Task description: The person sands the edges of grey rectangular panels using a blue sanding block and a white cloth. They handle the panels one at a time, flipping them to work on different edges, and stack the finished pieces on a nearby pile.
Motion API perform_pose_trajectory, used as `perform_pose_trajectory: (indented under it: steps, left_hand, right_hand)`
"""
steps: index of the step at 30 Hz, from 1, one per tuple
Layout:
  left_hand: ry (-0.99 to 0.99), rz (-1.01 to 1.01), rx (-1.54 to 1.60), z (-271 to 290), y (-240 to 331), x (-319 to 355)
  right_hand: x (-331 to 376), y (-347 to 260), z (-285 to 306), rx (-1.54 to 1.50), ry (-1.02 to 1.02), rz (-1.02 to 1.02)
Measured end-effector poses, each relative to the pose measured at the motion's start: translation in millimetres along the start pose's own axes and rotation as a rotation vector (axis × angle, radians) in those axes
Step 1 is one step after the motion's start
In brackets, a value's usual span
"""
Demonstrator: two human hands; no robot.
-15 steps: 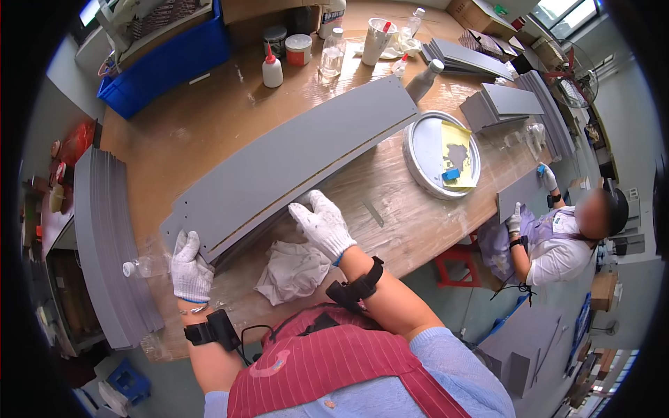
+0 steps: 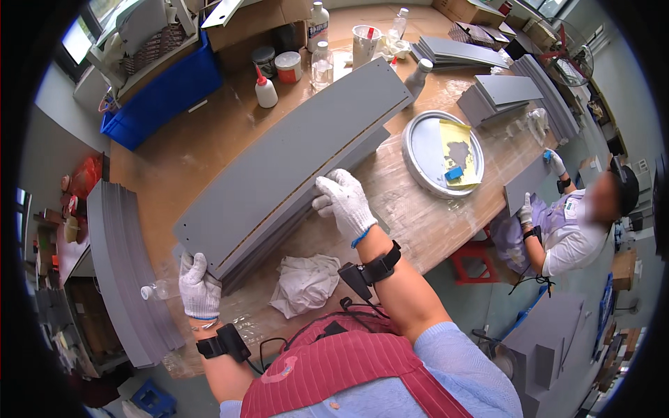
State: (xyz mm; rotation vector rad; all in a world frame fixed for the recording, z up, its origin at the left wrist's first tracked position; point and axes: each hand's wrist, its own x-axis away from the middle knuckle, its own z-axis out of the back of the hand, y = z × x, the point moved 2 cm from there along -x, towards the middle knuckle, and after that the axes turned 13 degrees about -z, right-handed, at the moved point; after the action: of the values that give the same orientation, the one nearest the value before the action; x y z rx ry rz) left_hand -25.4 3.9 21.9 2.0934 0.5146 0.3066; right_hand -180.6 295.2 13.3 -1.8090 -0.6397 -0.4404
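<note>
A long grey panel [image 2: 293,160] with small holes at its ends and a brown groove along its near edge lies slantwise over a stack of similar panels [image 2: 279,240]. My left hand [image 2: 200,287], in a white knit glove, grips the panel's near left corner. Along the near long edge, my gloved right hand [image 2: 345,203] is closed on the panel with its fingers curled at the rim; the fingertips are partly hidden. A crumpled white cloth [image 2: 305,284] lies between my hands, close to the table's front edge.
A round lid [image 2: 411,157] holding yellow sandpaper and a blue block stands right of the panel. Bottles, including a red-tipped glue bottle [image 2: 265,90], line the back. More panels are stacked at left [image 2: 129,279]. A co-worker [image 2: 571,223] handles another panel at right.
My right hand has slid up along the near edge and curled its fingers around it. The panel has shifted, showing more of the stack beneath. The view has turned slightly.
</note>
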Motion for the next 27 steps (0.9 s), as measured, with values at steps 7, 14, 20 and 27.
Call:
perform_pose_trajectory:
  steps: [7,14,20,27]
  left_hand:
    - [-0.042,-0.101,-0.126,5,-2,-27]
    - [-0.001,-0.155,-0.216,-3,-8,-22]
    - [0.026,-0.119,-0.174,15,-6,-23]
    - [0.007,-0.118,-0.048,13,-12,-23]
  right_hand:
    - [-7,10,-15,0.116,-0.091,0.014]
    - [25,41,-36,0.875,0.078,0.549]
    - [40,81,-44,1.120,-0.077,0.609]
    - [41,86,-29,1.121,-0.075,0.689]
